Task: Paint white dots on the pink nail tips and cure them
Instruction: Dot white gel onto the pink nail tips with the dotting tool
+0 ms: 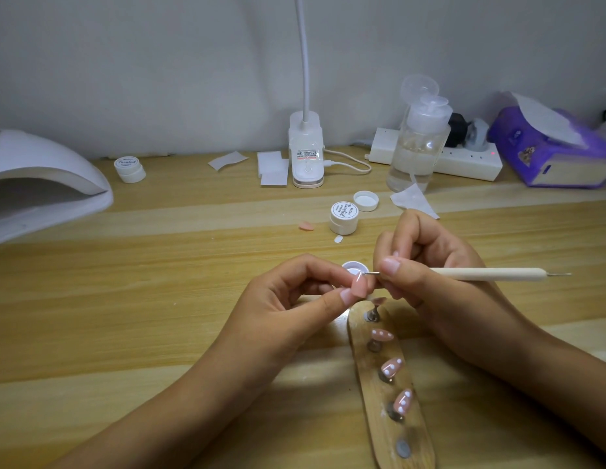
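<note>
My left hand (295,292) pinches a pink nail tip (460,286) between thumb and fingers. My right hand (427,265) grips a cream dotting tool (491,274); its metal point touches the top of that tip. Just behind the fingers sits a small open white paint pot (354,266). A wooden holder board (372,377) lies in front, below my hands. Three pink tips with white dots (383,335) (392,366) (403,399) stand on its pegs. One pink tip (378,301) at its far end is partly hidden. The white curing lamp (41,184) stands at the far left.
A loose pink tip (306,226), a closed white jar (344,218) and a lid (366,200) lie mid-table. Behind are another jar (129,169), a desk lamp base (306,154), a clear pump bottle (418,143), a power strip (464,160), a purple tissue pack (548,150) and paper wipes (413,199).
</note>
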The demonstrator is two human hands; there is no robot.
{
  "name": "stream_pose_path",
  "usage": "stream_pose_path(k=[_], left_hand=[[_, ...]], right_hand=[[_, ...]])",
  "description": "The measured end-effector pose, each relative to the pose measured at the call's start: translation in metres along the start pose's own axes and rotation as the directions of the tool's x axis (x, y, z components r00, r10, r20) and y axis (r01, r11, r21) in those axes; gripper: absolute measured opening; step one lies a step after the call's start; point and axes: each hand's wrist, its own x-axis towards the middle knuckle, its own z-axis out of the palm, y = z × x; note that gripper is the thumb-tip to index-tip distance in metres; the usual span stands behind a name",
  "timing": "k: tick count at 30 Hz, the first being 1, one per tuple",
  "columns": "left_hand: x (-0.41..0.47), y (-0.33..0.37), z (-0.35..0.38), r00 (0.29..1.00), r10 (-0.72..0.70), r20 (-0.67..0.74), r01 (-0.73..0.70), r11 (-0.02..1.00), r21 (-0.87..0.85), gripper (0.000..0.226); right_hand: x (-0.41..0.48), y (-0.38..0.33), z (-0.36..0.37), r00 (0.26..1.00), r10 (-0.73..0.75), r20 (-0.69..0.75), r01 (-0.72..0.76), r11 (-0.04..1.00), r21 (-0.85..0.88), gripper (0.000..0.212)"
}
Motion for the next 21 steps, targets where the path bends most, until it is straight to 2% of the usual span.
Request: stream_pose_path(k=[12,17,21], left_hand=[[-0.001,0.0,0.0,1.0,0.01,0.007,-0.01,1.0,0.0,0.009],[-0.001,-0.002,-0.002,1.0,0.016,-0.007,-0.016,0.999,-0.031,0.007],[0.002,-0.006,-0.007,0.999,-0.004,-0.041,0.003,0.999,-0.033,0.008]], right_hand=[[0.0,0.002,-0.004,0.999,0.023,-0.029,-0.024,0.999,-0.029,0.02],[0.005,0.001,-0.009,0.985,-0.009,-0.171,-0.002,0.998,-0.063,0.02],[0.009,-0.001,-0.013,0.96,-0.077,-0.269,0.015,0.975,-0.223,0.011]])
